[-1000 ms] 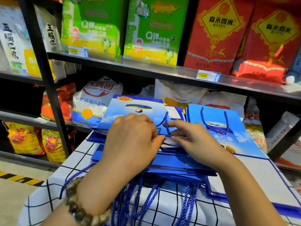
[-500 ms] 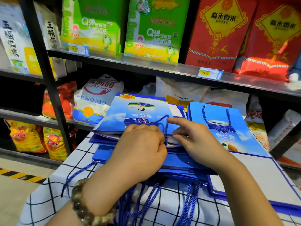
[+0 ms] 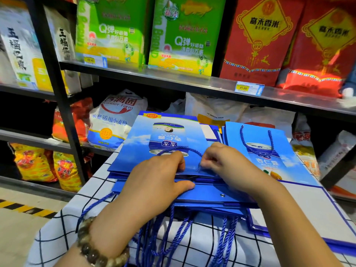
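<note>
A stack of flat-folded blue bags (image 3: 212, 197) lies on the checked bench (image 3: 63, 228). The top bag (image 3: 165, 135), lying flat on the stack, shows a printed can, upside down. The neighbouring bag (image 3: 269, 151) reads 杏仁露. Behind, a flour sack (image 3: 113, 122) says "Wonder Farm" and a price tag (image 3: 248, 88) says 45.00. The left hand (image 3: 156, 180) grips the top bag's near edge with curled fingers. The right hand (image 3: 227, 164) pinches its rope handle (image 3: 181, 149).

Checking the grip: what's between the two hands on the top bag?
Head view: between left hand and right hand, a strip of the top bag, crossed by its rope handle.
</note>
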Tool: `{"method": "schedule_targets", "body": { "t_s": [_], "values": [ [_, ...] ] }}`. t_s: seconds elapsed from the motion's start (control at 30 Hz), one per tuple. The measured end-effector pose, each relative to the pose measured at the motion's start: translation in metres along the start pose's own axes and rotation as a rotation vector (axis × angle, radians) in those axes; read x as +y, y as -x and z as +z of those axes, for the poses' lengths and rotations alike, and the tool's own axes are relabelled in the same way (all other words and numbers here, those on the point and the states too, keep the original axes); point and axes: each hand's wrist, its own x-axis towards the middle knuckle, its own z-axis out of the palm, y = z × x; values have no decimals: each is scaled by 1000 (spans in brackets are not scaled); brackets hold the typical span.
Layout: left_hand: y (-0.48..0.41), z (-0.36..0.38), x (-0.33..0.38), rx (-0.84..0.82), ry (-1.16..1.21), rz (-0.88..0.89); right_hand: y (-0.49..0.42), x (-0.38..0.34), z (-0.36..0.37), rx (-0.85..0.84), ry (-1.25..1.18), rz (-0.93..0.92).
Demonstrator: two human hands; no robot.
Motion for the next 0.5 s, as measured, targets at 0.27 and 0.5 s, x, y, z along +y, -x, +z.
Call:
{"method": "schedule_targets", "body": {
  "t_s": [0.27,0.5],
  "values": [
    [-5,0,-2,12,-44,71,5,5,3,228,-43,-31],
    [-19,-9,-1,45,-239,137,23,-11,6,48,23,-231]
  ]
}}
